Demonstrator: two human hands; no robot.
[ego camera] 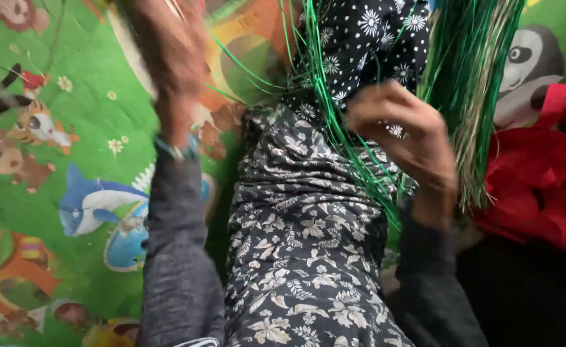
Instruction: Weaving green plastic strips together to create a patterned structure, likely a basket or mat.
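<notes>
Green strands [334, 122] are running across our lap, thin and glossy, fanning from the top of the view down over the floral cloth [302, 257] on our leg. We are reaching with our right hand [405, 132] into the lower part of the strands; the fingers are curling around several of them, pinching a few against the cloth, though blur is hiding how firmly. A thicker bundle [472, 77] of green and pale strands is hanging just beside that hand, on its right, its ends loose near the wrist. Our left hand [167, 51] is lifting up at the top left, well apart from the strands and heavily blurred; we cannot tell whether it is closed or holding anything. A bracelet [177, 151] is sitting on that wrist above a grey sleeve [177, 257]. A dotted cloth [366, 45] with daisies is lying beyond the floral one. Under us a play mat [51, 193] with cartoon animals is spreading out, and a red bag [540, 186] is resting at the right edge.
</notes>
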